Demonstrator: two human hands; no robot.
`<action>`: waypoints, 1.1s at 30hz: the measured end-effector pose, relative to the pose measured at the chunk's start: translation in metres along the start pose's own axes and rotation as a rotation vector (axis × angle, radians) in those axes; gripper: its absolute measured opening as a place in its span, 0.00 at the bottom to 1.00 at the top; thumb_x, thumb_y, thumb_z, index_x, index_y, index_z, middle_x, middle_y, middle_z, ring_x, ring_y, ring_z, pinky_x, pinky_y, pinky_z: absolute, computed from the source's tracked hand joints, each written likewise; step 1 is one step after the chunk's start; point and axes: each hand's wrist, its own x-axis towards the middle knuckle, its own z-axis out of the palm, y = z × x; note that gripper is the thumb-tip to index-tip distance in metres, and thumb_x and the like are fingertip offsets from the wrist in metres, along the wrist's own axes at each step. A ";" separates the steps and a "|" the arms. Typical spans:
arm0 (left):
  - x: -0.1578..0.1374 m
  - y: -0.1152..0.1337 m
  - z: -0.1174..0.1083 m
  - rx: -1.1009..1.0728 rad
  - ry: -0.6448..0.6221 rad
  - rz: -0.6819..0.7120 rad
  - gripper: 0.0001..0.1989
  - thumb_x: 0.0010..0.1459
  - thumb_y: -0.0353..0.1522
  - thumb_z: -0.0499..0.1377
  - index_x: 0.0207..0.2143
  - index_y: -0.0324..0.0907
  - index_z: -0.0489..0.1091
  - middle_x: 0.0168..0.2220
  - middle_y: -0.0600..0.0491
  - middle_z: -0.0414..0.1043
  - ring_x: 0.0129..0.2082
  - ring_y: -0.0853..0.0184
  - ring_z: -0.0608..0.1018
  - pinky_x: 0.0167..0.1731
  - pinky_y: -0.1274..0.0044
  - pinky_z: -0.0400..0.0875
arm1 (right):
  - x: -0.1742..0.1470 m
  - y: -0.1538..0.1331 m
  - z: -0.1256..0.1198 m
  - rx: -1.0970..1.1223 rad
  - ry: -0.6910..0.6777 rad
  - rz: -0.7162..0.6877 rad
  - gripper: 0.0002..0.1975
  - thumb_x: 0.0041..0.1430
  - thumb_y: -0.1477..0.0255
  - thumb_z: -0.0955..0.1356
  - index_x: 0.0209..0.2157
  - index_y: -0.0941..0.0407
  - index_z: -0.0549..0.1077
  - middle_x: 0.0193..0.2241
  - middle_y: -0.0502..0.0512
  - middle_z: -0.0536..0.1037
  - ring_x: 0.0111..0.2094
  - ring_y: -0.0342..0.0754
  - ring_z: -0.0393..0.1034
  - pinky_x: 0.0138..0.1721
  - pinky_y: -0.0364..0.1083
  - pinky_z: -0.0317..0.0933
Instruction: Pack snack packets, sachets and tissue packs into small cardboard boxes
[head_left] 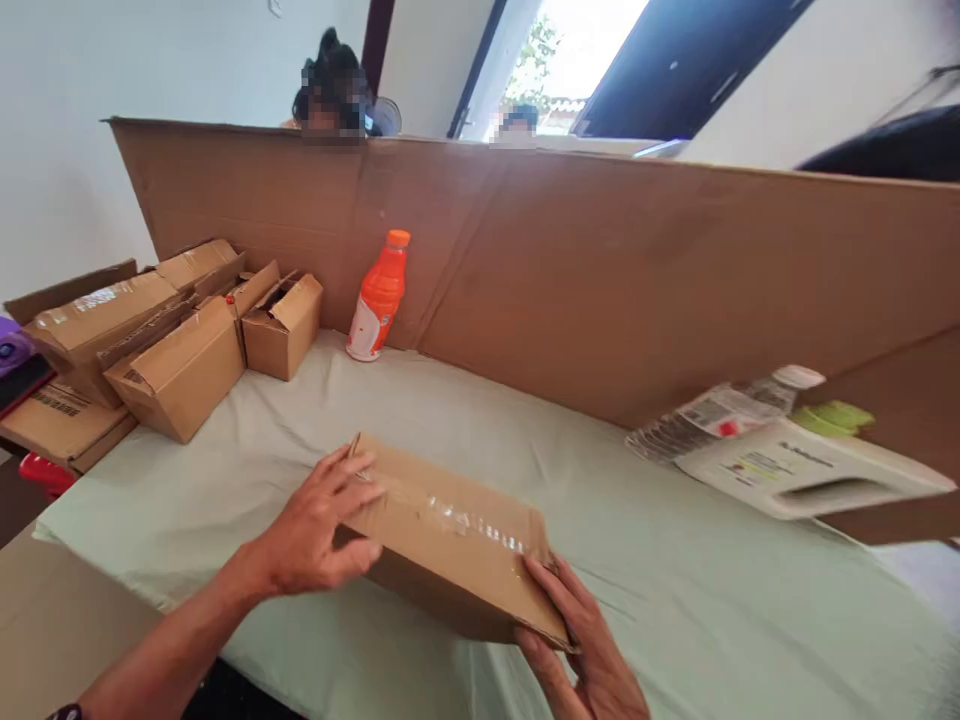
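Observation:
A flat brown cardboard box [450, 535], its top seam sealed with clear tape, lies tilted on the pale green sheet in front of me. My left hand [319, 530] grips its left end, fingers spread over the top. My right hand [581, 640] holds the near right corner from below and beside it. Both hands are in contact with the box.
Several cardboard boxes [172, 370] are stacked at the far left; one small box [283, 325] stands open. An orange bottle [377, 297] leans against the tall cardboard wall [637, 270]. A white jug [802, 470] and a plastic bottle [720, 410] lie at right. People sit behind the wall.

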 end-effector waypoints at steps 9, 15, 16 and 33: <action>-0.075 0.003 0.001 0.400 0.269 -0.090 0.31 0.59 0.21 0.53 0.65 0.42 0.61 0.66 0.42 0.64 0.69 0.46 0.59 0.58 0.52 0.72 | 0.143 0.001 0.112 0.233 -0.010 -0.002 0.30 0.73 0.61 0.58 0.72 0.51 0.49 0.67 0.65 0.62 0.63 0.54 0.66 0.61 0.58 0.63; -0.072 -0.058 -0.020 0.597 0.485 -0.304 0.35 0.63 0.26 0.55 0.71 0.47 0.50 0.72 0.42 0.52 0.70 0.42 0.56 0.62 0.47 0.64 | 0.236 -0.104 0.250 0.274 -0.183 -0.210 0.32 0.70 0.71 0.53 0.72 0.61 0.41 0.72 0.71 0.50 0.71 0.52 0.49 0.68 0.59 0.53; -0.073 -0.069 -0.023 0.605 0.521 -0.336 0.37 0.64 0.26 0.55 0.72 0.48 0.47 0.73 0.41 0.47 0.71 0.41 0.55 0.62 0.48 0.64 | 0.235 -0.118 0.266 0.261 -0.225 -0.230 0.33 0.68 0.73 0.55 0.72 0.62 0.42 0.71 0.71 0.54 0.70 0.52 0.52 0.67 0.57 0.55; -0.137 -0.116 0.018 0.728 0.240 -0.309 0.22 0.65 0.38 0.49 0.54 0.40 0.74 0.59 0.37 0.71 0.59 0.45 0.71 0.58 0.52 0.64 | 0.092 -0.145 0.181 -0.091 -0.519 -0.414 0.27 0.70 0.60 0.65 0.66 0.55 0.63 0.68 0.62 0.62 0.69 0.56 0.52 0.69 0.58 0.48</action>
